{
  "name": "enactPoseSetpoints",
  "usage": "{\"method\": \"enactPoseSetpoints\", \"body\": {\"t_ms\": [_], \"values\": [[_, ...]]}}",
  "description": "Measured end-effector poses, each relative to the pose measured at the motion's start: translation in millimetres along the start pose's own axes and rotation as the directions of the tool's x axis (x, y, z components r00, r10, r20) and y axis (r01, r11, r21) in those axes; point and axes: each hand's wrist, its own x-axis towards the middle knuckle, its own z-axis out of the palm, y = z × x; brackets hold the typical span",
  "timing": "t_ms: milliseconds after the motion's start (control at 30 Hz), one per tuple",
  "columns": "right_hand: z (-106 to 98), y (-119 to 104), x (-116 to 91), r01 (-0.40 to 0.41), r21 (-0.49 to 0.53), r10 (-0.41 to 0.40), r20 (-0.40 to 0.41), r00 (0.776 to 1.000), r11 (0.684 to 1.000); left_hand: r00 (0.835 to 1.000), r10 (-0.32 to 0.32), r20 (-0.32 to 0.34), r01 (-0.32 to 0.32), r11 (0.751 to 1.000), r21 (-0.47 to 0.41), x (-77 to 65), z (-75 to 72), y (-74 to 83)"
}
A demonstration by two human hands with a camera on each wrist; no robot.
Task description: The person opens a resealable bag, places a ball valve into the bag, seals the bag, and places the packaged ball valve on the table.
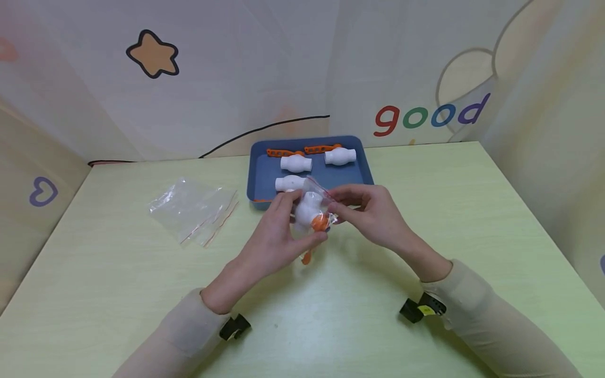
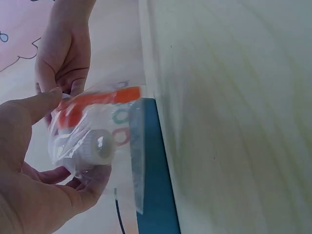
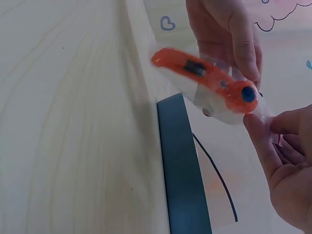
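Observation:
Over the front of the blue tray [image 1: 252, 181], my left hand [image 1: 271, 239] grips a clear zip-lock bag [image 1: 303, 185] from the left, thumb and fingers around it. Inside the bag is a white plastic ball valve [image 1: 308, 209] with an orange lever handle [image 3: 180, 65]; a blue dot marks the handle's round end in the right wrist view. From the right, my right hand [image 1: 378, 218] pinches the bag's edge between thumb and fingers. The red zip strip shows beside those fingertips. In the left wrist view the valve's ribbed white end [image 2: 100, 146] faces the camera.
Several white ball valves [image 1: 296, 164] with orange handles [image 1: 283, 153] lie in the tray at the table's back edge. Flat clear zip-lock bags [image 1: 191, 210] overlap on the table [image 1: 118, 283] to the tray's left. A printed curtain [image 1: 264, 63] hangs behind.

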Motion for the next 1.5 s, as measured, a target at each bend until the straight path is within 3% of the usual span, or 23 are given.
{"method": "enactPoseSetpoints", "body": {"t_ms": [300, 400, 700, 1100, 1500], "values": [[-1, -3, 1, 0.018, -0.018, -0.019, -0.019, 1.0, 1.0, 0.998, -0.069, -0.001, 0.067, 0.973, -0.221, 2.5, -2.9, 0.4], [-2, -5, 1, 0.036, -0.022, -0.036, -0.021, 0.999, 0.999, 0.997, -0.078, -0.021, 0.07, 0.964, -0.256, 3.0, -3.5, 0.4], [-3, -6, 1, 0.058, 0.002, -0.058, -0.005, 0.998, 0.998, 0.997, -0.063, -0.054, 0.05, 0.974, -0.221, 1.6, -4.0, -0.1], [-7, -9, -1, 0.018, -0.052, -0.019, -0.011, 1.0, 0.998, 0.995, -0.028, -0.098, 0.014, 0.989, -0.147, 1.2, -7.2, -1.0], [-12, -9, -3, 0.015, -0.074, -0.017, -0.021, 1.0, 0.997, 0.988, 0.056, -0.141, -0.074, 0.989, -0.13, 0.7, -10.3, -3.6]]}}
